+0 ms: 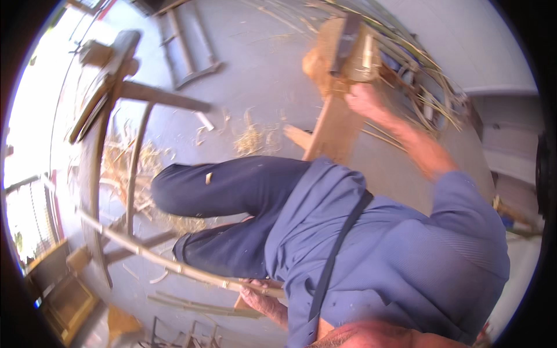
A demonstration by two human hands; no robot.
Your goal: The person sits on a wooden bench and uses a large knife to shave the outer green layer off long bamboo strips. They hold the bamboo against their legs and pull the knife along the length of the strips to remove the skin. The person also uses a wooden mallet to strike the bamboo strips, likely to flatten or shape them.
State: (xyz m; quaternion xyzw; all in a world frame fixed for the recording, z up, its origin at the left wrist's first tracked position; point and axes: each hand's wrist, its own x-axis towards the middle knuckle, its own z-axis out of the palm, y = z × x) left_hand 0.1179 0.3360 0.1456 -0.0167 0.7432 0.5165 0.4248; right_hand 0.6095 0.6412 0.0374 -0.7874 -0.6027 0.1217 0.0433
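Note:
My left hand (263, 300) holds a long, slender pole (161, 259) with raised joints, which looks like bamboo. The pole slants away past my knees to the wooden frame. My right hand (365, 99) is beside the far end of a wooden bench (334, 130), its fingers curled. Just beyond it sits a wooden block (324, 48), with a dark, flat blade-like piece (347, 43) across it and a pale short piece (368, 51) alongside. Blur hides whether my right fingers close around anything.
An upright wooden frame (98, 174) with crossbars stands in front of me. Shavings (250, 137) litter the floor. Long strips (435, 102) lie heaped near the wall on my right. More strips (204, 306) lie on my left. A small wooden frame (191, 76) rests on the floor.

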